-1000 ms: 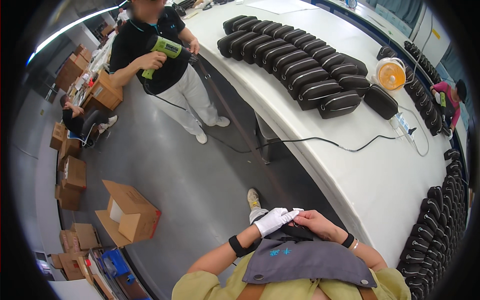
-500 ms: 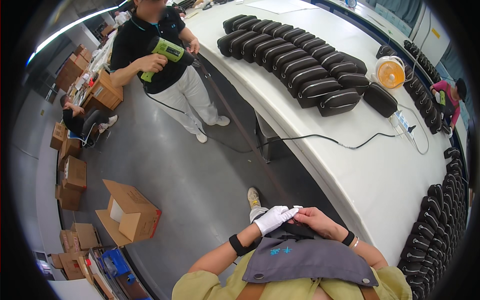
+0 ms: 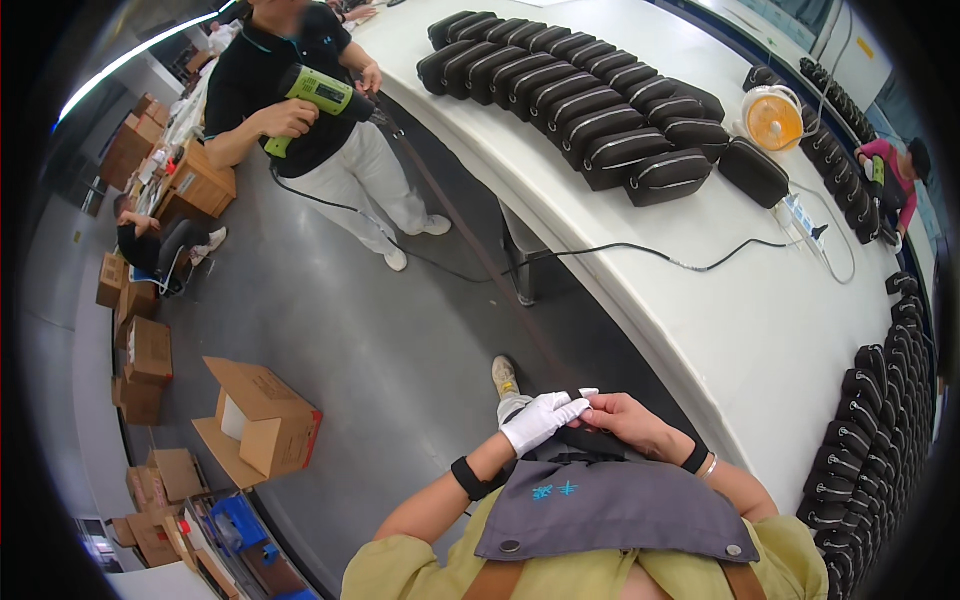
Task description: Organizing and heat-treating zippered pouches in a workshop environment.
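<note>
My left hand (image 3: 543,424), in a white glove, and my bare right hand (image 3: 627,418) meet in front of my waist. Both have their fingers closed together, the right thumb and fingers pressed against the gloved fingertips. What lies between them is too small and covered to make out. A long dark brown strip (image 3: 465,238), seemingly a strap, runs from near the co-worker's hand down toward my hands; its near end is hidden. Across from me the co-worker holds a green heat gun (image 3: 322,93) with a black cable.
A white table (image 3: 640,300) curves along my right, bearing rows of black zipped pouches (image 3: 590,115), an orange fan (image 3: 773,122) and a power strip (image 3: 803,222). More pouches (image 3: 850,430) fill the right side. An open carton (image 3: 262,420) stands on the floor at left.
My hands have shifted slightly up, still together at the fingertips. The table, pouches and co-worker sit a little higher and farther left in view.
</note>
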A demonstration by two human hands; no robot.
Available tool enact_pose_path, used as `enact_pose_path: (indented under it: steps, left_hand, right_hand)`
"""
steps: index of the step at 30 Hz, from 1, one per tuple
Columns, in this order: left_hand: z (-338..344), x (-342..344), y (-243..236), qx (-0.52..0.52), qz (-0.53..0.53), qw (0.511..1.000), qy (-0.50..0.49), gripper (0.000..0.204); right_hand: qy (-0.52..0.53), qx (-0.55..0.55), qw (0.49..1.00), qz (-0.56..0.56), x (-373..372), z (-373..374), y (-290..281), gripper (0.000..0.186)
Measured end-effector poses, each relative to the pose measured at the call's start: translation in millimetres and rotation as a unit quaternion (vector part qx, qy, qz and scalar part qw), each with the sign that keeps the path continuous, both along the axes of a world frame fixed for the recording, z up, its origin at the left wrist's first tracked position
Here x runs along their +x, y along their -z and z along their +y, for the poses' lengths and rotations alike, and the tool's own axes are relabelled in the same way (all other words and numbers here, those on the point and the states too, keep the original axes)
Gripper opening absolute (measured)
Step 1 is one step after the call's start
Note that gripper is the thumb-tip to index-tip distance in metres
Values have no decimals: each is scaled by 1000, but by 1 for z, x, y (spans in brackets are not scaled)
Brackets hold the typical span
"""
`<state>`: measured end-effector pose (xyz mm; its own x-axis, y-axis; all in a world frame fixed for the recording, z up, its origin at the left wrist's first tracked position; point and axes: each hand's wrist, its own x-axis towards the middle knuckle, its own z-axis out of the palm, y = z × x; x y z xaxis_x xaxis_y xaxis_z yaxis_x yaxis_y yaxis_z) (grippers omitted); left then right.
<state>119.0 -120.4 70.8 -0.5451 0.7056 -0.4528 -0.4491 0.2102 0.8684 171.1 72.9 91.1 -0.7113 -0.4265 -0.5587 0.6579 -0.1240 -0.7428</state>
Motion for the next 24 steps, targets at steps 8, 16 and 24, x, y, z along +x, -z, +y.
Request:
enact_pose_path:
  steps: [8, 16, 24]
  left_hand:
    - [-2, 0, 8, 67, -117, 990, -27, 42]
    - [2, 9, 12, 90, -151, 981, -76, 43]
    - [6, 13, 11, 84, -150, 983, -60, 48]
  right_hand:
    - [29, -14, 999, -2, 11, 2, 2, 25]
    - [37, 34, 999, -1, 23, 2, 1, 29]
    - [44, 53, 998, -9, 30, 1, 2, 28]
